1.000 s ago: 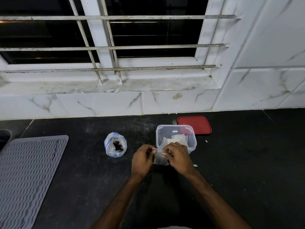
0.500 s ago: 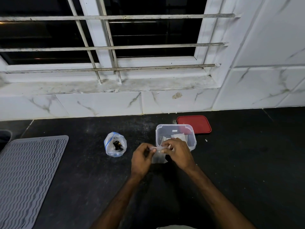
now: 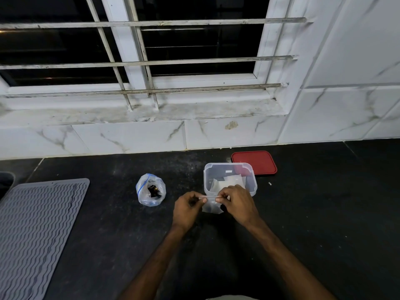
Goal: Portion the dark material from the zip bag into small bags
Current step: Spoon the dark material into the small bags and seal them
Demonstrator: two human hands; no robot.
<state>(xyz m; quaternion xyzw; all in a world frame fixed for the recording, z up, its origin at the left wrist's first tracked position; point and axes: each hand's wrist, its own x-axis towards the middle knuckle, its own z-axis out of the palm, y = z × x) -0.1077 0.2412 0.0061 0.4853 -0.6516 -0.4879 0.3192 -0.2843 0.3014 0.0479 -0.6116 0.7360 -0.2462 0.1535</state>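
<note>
A small clear bag [image 3: 211,206] hangs between my hands over the dark counter. My left hand [image 3: 187,207] pinches the left end of its top strip and my right hand [image 3: 237,202] pinches the right end. To the left, apart from my hands, stands the open zip bag [image 3: 150,190] with a blue seal line and dark material at its bottom. Just behind my hands is a clear plastic container [image 3: 251,185] holding more small bags [image 3: 229,180].
A red lid [image 3: 257,162] lies flat behind the container near the wall. A grey ribbed mat [image 3: 36,230] covers the counter's left side. White marble tiles and a barred window rise at the back.
My hands have shifted slightly with the small bag, staying at its top strip in front of the container. The zip bag and the container have not moved.
</note>
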